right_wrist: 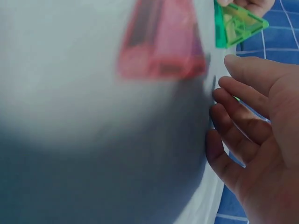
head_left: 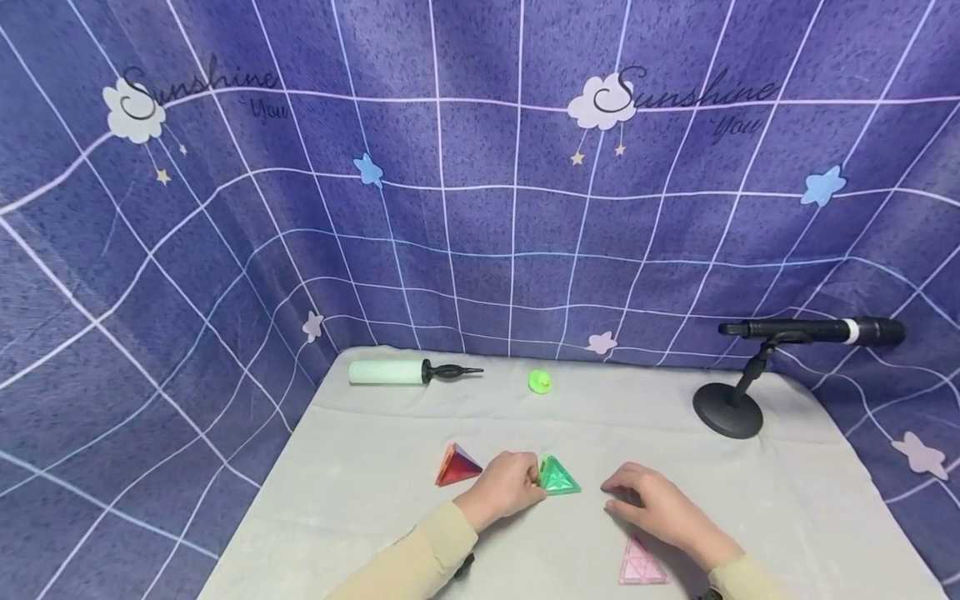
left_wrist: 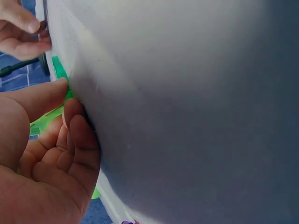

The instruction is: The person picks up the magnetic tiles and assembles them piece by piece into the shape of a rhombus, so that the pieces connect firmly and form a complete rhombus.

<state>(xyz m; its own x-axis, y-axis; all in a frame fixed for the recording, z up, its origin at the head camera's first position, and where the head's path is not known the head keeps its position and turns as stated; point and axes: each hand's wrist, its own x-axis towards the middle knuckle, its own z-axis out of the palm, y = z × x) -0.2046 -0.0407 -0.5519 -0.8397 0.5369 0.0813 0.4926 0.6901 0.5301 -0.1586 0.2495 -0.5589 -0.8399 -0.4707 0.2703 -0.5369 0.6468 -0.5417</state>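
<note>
My left hand (head_left: pixel 504 485) pinches the left edge of a translucent green pyramid of triangular magnetic tiles (head_left: pixel 558 477) at the middle of the table. Yellow-green faces of the pyramid (right_wrist: pixel 244 25) show in the right wrist view. To the right, apart from it, my right hand (head_left: pixel 654 502) has its fingers loosely bent, with nothing in them. Close below that hand lies a pink triangular tile (head_left: pixel 642 565). A red and orange tile pyramid (head_left: pixel 457 467) stands just left of my left hand.
At the back left lies a pale green hand pump (head_left: pixel 390 372) with a black nozzle. A small bright green toy duck (head_left: pixel 540 382) sits at the back middle. A black microphone (head_left: pixel 817 332) on a round-based stand (head_left: pixel 727 410) occupies the back right. A purple patterned curtain (head_left: pixel 480 208) surrounds the table.
</note>
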